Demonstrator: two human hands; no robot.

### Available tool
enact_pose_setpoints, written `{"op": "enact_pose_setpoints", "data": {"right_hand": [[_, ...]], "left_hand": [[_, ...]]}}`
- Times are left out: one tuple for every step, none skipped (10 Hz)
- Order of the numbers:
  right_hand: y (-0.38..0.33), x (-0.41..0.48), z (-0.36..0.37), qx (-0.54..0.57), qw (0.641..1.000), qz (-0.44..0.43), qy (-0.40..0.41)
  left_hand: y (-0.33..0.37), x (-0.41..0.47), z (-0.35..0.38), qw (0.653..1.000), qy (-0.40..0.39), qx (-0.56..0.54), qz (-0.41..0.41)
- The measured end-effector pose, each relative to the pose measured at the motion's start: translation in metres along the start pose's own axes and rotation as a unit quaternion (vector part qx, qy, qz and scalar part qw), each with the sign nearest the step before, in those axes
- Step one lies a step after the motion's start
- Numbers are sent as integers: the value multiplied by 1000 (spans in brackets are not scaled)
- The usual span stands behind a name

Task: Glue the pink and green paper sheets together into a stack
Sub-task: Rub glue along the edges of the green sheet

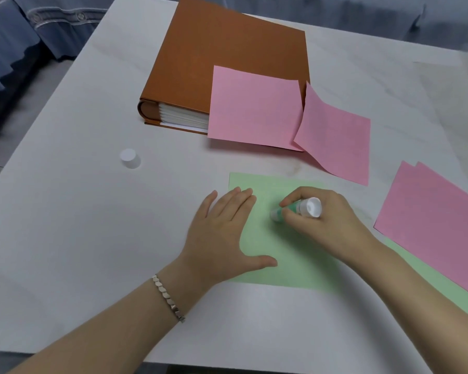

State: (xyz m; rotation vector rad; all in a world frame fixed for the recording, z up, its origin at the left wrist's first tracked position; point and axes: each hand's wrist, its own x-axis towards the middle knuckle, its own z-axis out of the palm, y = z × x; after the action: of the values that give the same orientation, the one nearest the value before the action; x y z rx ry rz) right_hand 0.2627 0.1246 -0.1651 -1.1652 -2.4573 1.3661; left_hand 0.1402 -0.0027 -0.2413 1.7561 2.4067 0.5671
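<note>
Green sheet (284,265) lies under the flat left hand (222,230); right hand (333,225) grips glue stick (304,207), tip slanting down-left.

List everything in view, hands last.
Table: one, white, underneath.
Binder: one, brown, far centre.
Pink sheets: at least four; one leaning on binder, one curled beside it, two overlapping at right.
Green sheet: at least one, near centre, under hands.
Cap: one, white, left on table.
Glue stick: one, green and white, tip on green sheet.
Cloth: blue, far left.
Bracelet: one, silver, left wrist.
Left hand: flat on green sheet's left edge.
Right hand: holds glue stick.
</note>
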Motion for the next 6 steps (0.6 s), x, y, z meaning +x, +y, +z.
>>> {"op": "enact_pose_setpoints", "data": {"right_hand": [[3, -13, 0, -10, 999, -9, -37], [4, -20, 0, -27, 998, -15, -58], [2, -22, -4, -40, 995, -5, -93], [3, -14, -9, 1, 1000, 1, -17], [4, -7, -13, 1, 1000, 6, 28], [7, -1, -14, -16, 999, 13, 46]], "left_hand": [[0, 0, 0, 1000, 5, 1, 1], [0, 0, 0, 1000, 10, -1, 2], [0, -1, 0, 1000, 8, -5, 0], [1, 0, -1, 1000, -3, 1, -5], [2, 0, -2, 1000, -12, 1, -7], [2, 1, -3, 1000, -20, 0, -7]]}}
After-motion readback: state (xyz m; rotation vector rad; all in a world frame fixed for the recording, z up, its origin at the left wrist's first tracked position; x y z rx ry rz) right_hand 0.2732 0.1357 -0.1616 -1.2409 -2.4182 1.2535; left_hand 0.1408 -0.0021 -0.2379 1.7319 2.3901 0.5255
